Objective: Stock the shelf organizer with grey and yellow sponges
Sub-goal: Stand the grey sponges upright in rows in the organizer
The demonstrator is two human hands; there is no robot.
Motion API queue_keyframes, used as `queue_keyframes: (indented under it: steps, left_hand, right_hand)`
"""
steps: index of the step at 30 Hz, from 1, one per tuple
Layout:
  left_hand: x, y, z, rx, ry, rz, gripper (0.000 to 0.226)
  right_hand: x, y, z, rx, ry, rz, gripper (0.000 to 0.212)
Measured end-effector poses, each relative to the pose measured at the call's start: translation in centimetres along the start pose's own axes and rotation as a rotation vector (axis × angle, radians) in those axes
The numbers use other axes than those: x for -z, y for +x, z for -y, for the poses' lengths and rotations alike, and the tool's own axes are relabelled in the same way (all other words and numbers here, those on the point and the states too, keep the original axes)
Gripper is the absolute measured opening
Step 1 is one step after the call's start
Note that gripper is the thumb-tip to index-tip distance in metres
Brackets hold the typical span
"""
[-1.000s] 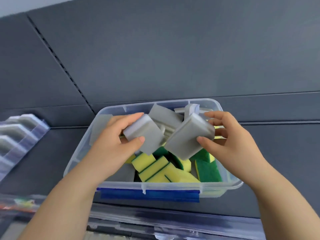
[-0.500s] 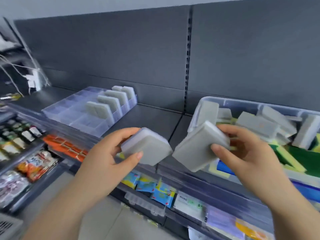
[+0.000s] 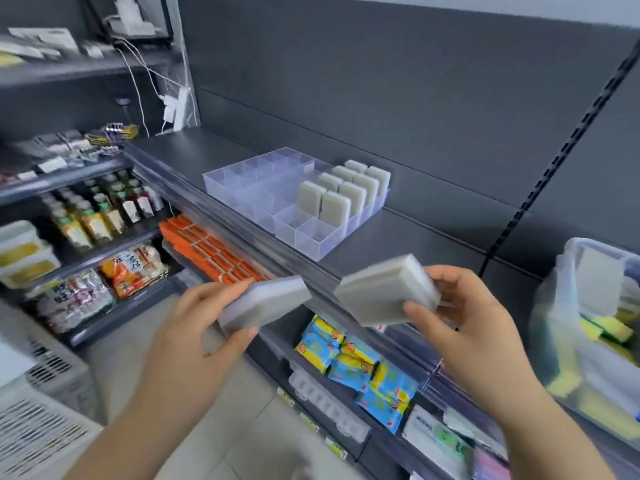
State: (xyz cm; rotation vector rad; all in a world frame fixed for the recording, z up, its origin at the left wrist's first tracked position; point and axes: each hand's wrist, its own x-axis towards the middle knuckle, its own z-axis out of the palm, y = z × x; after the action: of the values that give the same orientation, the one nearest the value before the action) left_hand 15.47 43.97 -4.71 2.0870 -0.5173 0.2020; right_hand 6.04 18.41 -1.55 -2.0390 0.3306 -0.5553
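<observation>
Two grey sponges hang in the air in front of the shelf (image 3: 398,244), one in each hand. The left hand (image 3: 207,320) grips the left sponge (image 3: 266,303): the thumb presses up under its near edge and the fingers curl over its far side. This sponge lies almost flat, its right end tipped up a little. The right hand (image 3: 464,320) grips the right sponge (image 3: 384,292), with the thumb on the near lower corner and the fingers curled behind it. It is tilted, its broad face turned up and to the left. The two sponges are near each other but apart, both just in front of the shelf's clear front rail.

The organizer (image 3: 242,181) stands on the shelf up and to the left, well apart from both hands. Eight stored sponges (image 3: 334,206) stand upright on edge in its two right-hand columns, four to a column, toward the back.

At the right edge a clear bin (image 3: 568,258) sits on the same shelf, blurred, with grey and yellow sponges (image 3: 613,329) inside. Lower shelves carry blue packets (image 3: 363,368), orange packs (image 3: 207,251) and bottles (image 3: 100,216).
</observation>
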Motion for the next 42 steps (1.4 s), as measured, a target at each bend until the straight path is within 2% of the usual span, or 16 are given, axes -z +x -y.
queue_keyframes:
  steps: [8, 12, 19, 22, 29, 36, 39, 42]
  left_hand:
    - [-0.9, 9.5, 3.9, -0.038, 0.073, -0.006, 0.047]
    - [-1.9, 16.5, 5.7, -0.027, 0.067, 0.013, 0.051]
    - [-3.6, 25.0, 8.2, -0.021, -0.073, 0.007, 0.041]
    - [-4.1, 26.7, 9.1, -0.006, -0.105, 0.034, 0.04]
    - [-5.3, 31.7, 11.0, -0.015, -0.178, 0.167, 0.035]
    - [-5.5, 36.5, 12.9, -0.122, -0.235, 0.406, 0.031]
    - [-5.5, 38.8, 13.3, -0.216, -0.234, 0.521, 0.034]
    - [-5.8, 40.4, 13.5, -0.396, -0.179, 0.622, 0.034]
  right_hand:
    - [-4.3, 9.3, -1.7, 0.024, 0.001, -0.088, 0.038]
    - [-6.8, 15.2, -3.1, 0.005, 0.013, -0.103, 0.039]
    - [-10.1, 22.2, -4.0, 0.06, -0.124, 0.002, 0.04]
    - [-10.9, 23.2, -4.5, 0.101, -0.185, -0.013, 0.035]
    - [-12.8, 23.4, -5.1, 0.106, -0.347, -0.044, 0.031]
    - [-16.1, 22.8, -2.9, -0.049, -0.456, -0.166, 0.032]
    - [-17.5, 22.8, -1.8, -0.147, -0.491, -0.237, 0.037]
    - [-18.3, 22.7, -0.9, -0.213, -0.535, -0.281, 0.037]
